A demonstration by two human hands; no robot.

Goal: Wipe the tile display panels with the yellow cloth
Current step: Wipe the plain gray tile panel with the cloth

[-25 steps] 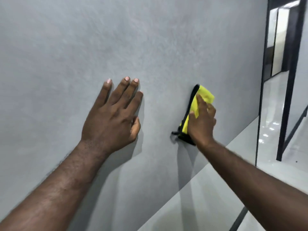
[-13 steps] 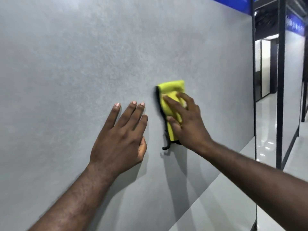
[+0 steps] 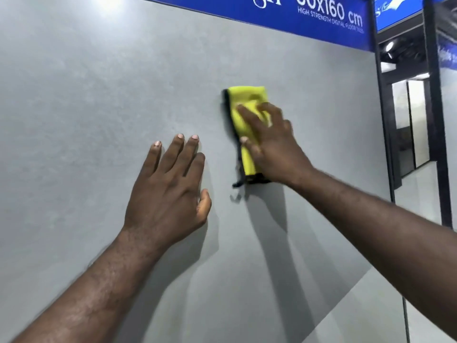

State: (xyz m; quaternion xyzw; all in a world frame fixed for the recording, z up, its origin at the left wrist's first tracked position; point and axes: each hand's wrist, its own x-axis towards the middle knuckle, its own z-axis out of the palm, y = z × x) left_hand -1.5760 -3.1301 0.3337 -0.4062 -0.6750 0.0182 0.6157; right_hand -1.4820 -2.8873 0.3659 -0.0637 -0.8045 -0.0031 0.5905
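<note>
Left hand [image 3: 168, 194]: I am laying it flat against the grey tile panel [image 3: 86, 107], palm to the surface, fingers straight and slightly fanned, thumb tucked in at the lower right; it is gripping nothing. Right hand [image 3: 274, 149]: I am pressing the yellow cloth [image 3: 247, 100] against the same panel with extended fingers lying across it and the thumb resting on its left part; the fingers are motion-blurred, so I am reading them as flat on the cloth rather than curled round it. The cloth is sitting folded into an upright strip, just right of and a little above my left fingertips, apart from that hand. Its yellow upper end is showing clear above my right fingers; a black edge is running down its left side and along the bottom, where a short dark strand is hanging off the lower left corner. Both forearms are reaching in from the bottom of the view and casting shadows on the panel. A blue sign [image 3: 309, 18] with white lettering is running along the panel's top edge. A black frame post [image 3: 432, 120] is standing to the right, with glossy floor [image 3: 420, 189] showing beyond it.
</note>
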